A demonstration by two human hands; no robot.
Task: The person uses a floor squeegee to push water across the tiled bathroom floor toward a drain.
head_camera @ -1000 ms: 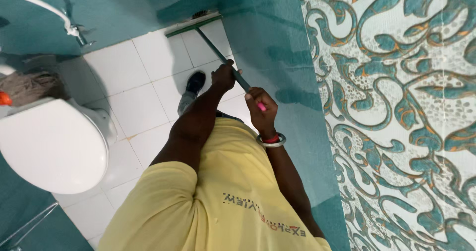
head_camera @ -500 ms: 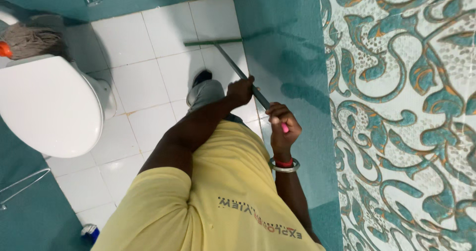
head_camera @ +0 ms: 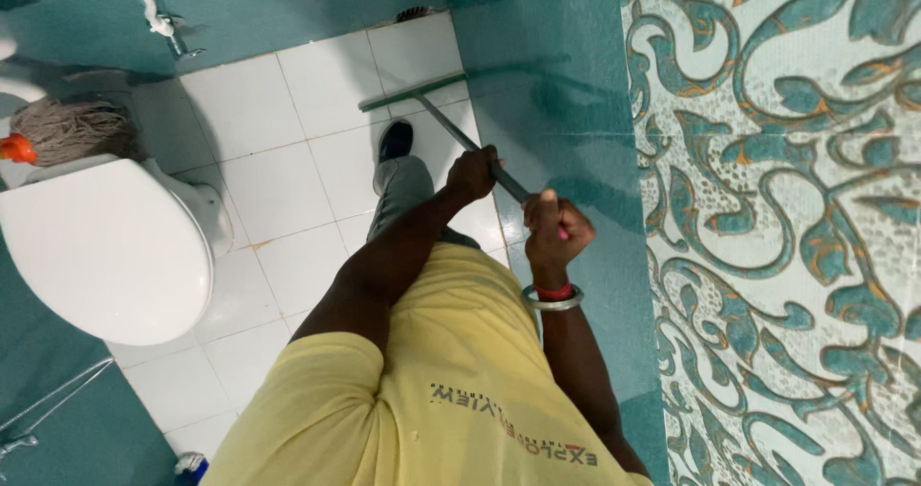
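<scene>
— Hands first: where do we have them?

— Both on the floor wiper (head_camera: 451, 126). Our left hand (head_camera: 472, 173) is clenched around the dark handle partway down, and our right hand (head_camera: 554, 229) is clenched around its pink top end, close to the teal wall (head_camera: 547, 83).

— And the wiper itself?

— We hold it slanted, handle running down and away from us. Its green blade lies flat on the white floor tiles (head_camera: 288, 93), just ahead of our black shoe (head_camera: 394, 141).

— What else do we see around us?

— White toilet (head_camera: 106, 246) with its lid shut at our left, a grey mop head (head_camera: 67, 131) behind it. A metal bangle (head_camera: 552, 301) sits on our right wrist.
</scene>
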